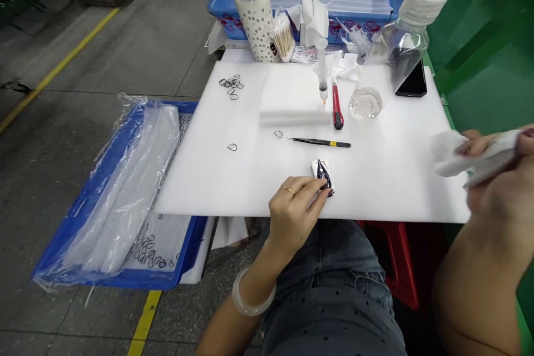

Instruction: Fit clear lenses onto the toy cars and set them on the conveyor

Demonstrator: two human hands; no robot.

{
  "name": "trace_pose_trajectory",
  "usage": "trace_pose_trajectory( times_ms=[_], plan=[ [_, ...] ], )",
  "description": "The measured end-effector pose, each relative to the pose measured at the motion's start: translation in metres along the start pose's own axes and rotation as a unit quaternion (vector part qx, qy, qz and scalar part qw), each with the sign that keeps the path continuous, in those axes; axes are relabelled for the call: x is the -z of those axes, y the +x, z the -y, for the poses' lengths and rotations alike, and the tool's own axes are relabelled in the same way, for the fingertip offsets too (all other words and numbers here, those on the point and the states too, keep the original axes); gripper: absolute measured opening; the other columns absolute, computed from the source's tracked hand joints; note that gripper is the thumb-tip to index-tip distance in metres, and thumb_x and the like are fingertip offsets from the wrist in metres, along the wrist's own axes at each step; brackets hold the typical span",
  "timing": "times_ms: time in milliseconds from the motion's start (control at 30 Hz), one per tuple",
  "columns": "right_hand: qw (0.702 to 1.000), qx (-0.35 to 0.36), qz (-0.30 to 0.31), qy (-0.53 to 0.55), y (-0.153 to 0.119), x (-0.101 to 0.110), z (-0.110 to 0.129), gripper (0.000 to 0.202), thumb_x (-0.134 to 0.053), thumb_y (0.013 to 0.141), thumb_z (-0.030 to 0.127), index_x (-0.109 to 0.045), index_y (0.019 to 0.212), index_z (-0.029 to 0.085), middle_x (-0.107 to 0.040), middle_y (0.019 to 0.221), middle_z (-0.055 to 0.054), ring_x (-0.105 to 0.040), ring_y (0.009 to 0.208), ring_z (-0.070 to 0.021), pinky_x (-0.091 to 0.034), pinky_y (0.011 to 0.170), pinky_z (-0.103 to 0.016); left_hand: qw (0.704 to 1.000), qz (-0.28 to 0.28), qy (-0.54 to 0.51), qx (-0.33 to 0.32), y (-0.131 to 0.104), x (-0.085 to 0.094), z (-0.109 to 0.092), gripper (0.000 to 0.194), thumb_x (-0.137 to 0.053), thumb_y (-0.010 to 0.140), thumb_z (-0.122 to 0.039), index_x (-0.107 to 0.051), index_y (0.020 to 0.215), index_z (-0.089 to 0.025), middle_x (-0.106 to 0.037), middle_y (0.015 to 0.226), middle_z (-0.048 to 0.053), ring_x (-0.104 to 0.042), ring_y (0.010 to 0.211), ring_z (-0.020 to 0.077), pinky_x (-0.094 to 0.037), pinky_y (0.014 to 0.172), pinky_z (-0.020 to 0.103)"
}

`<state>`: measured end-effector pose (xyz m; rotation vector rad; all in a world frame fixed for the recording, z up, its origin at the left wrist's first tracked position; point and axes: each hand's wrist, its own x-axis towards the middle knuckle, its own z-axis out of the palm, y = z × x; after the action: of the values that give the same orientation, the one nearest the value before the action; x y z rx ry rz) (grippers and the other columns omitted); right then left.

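Observation:
My left hand [297,206] has its fingertips closed on a small black part [324,173] that lies on a small white block [314,166] near the board's front edge. Off to the right, my right hand [500,172], somewhat blurred, is closed around a crumpled white cloth [453,153]. Black tweezers with a yellow band [321,142] lie behind the black part. Thin black rings rest on the white board [200,178]: one [278,134] beside the tweezer tips, another [232,147] farther left, and a small pile [232,83] at the back left.
At the back stand a dotted bottle [256,25], cotton swabs [283,39], a syringe [322,72], a red cutter [337,105], a clear bottle [367,83] and a phone [413,80]. Blue trays lie behind [217,3] and lower left [189,245].

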<state>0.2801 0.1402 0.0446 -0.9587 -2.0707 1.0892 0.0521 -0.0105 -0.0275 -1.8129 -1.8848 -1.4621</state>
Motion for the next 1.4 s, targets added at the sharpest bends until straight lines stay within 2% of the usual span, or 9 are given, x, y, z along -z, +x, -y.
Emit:
trace_pose_trajectory(
  times_ms=[200, 333, 467, 767, 967, 1100, 1200, 1267, 1400],
  plan=[
    [0.997, 0.006, 0.046, -0.068, 0.004, -0.072, 0.013, 0.023, -0.056, 0.097, 0.037, -0.064, 0.084, 0.021, -0.066, 0.072, -0.003, -0.06, 0.065, -0.0159, -0.044, 0.061, -0.028, 0.996, 0.027, -0.031, 0.075, 0.0, 0.0, 0.0, 0.016, -0.078, 0.083, -0.024, -0.075, 0.098, -0.021, -0.072, 0.088, 0.002, -0.07, 0.078, 0.0154, -0.059, 0.071, 0.027],
    [0.985, 0.072, 0.099, -0.122, 0.01, -0.098, 0.008, 0.013, -0.057, 0.094, 0.025, -0.062, 0.084, 0.018, -0.064, 0.083, -0.003, -0.053, 0.063, -0.0118, -0.039, 0.058, -0.026, 0.989, 0.043, -0.057, 0.132, 0.002, 0.006, 0.002, 0.019, -0.077, 0.083, -0.022, -0.075, 0.102, -0.021, -0.074, 0.1, 0.004, -0.072, 0.092, 0.0178, -0.061, 0.084, 0.031],
    [0.982, 0.082, 0.112, -0.128, 0.009, -0.1, 0.003, 0.008, -0.058, 0.094, 0.023, -0.062, 0.088, 0.018, -0.063, 0.09, -0.004, -0.05, 0.061, -0.0106, -0.038, 0.057, -0.026, 0.987, 0.053, -0.043, 0.143, 0.002, 0.005, 0.004, 0.021, -0.074, 0.084, -0.019, -0.075, 0.105, -0.021, -0.074, 0.117, 0.008, -0.071, 0.106, 0.0228, -0.059, 0.095, 0.041],
    [0.983, 0.065, 0.117, -0.129, 0.007, -0.101, 0.004, 0.01, -0.059, 0.094, 0.025, -0.062, 0.088, 0.018, -0.064, 0.091, -0.004, -0.055, 0.067, -0.0124, -0.04, 0.059, -0.027, 0.984, 0.066, -0.047, 0.157, 0.004, 0.004, 0.002, 0.021, -0.073, 0.084, -0.019, -0.075, 0.105, -0.022, -0.074, 0.118, 0.007, -0.07, 0.108, 0.0242, -0.059, 0.093, 0.042],
    [0.978, 0.04, 0.121, -0.167, 0.009, -0.104, 0.008, 0.012, -0.059, 0.093, 0.027, -0.063, 0.086, 0.018, -0.064, 0.091, -0.005, -0.057, 0.07, -0.0148, -0.04, 0.059, -0.028, 0.971, 0.137, -0.062, 0.187, 0.014, 0.008, 0.007, 0.022, -0.073, 0.08, -0.015, -0.072, 0.1, -0.023, -0.072, 0.118, 0.007, -0.066, 0.109, 0.0267, -0.056, 0.094, 0.047],
    [0.976, 0.043, 0.153, -0.152, 0.014, -0.094, 0.013, 0.011, -0.06, 0.093, 0.022, -0.066, 0.084, 0.018, -0.066, 0.088, -0.005, -0.059, 0.07, -0.0147, -0.042, 0.06, -0.027, 0.959, 0.232, -0.088, 0.139, 0.022, 0.02, 0.022, 0.032, -0.076, 0.08, -0.022, -0.07, 0.111, -0.026, -0.065, 0.132, 0.009, -0.06, 0.12, 0.0292, -0.053, 0.1, 0.049],
    [0.985, 0.074, 0.044, -0.147, 0.008, -0.09, 0.014, 0.011, -0.06, 0.093, 0.021, -0.068, 0.086, 0.019, -0.068, 0.084, -0.004, -0.056, 0.061, -0.0125, -0.042, 0.056, -0.027, 0.948, 0.289, -0.108, 0.071, 0.023, 0.025, 0.032, 0.055, -0.077, 0.08, -0.029, -0.06, 0.133, -0.03, -0.052, 0.15, 0.008, -0.049, 0.137, 0.0314, -0.046, 0.11, 0.051],
    [0.979, 0.116, -0.039, -0.165, -0.002, -0.094, 0.012, 0.011, -0.059, 0.094, 0.022, -0.07, 0.091, 0.02, -0.07, 0.083, -0.005, -0.055, 0.058, -0.0123, -0.044, 0.054, -0.028, 0.952, 0.285, -0.102, 0.042, 0.022, 0.022, 0.034, 0.06, -0.077, 0.082, -0.031, -0.056, 0.138, -0.029, -0.055, 0.148, 0.009, -0.05, 0.136, 0.0304, -0.045, 0.111, 0.05],
    [0.942, 0.231, -0.046, -0.239, -0.022, -0.113, 0.006, 0.019, -0.055, 0.097, 0.019, -0.073, 0.099, 0.024, -0.072, 0.085, -0.004, -0.064, 0.068, -0.0144, -0.05, 0.057, -0.027, 0.97, 0.227, -0.063, 0.058, 0.017, 0.01, 0.027, 0.053, -0.079, 0.079, -0.031, -0.062, 0.129, -0.027, -0.065, 0.128, 0.007, -0.059, 0.118, 0.0284, -0.051, 0.101, 0.046]
  ],
)
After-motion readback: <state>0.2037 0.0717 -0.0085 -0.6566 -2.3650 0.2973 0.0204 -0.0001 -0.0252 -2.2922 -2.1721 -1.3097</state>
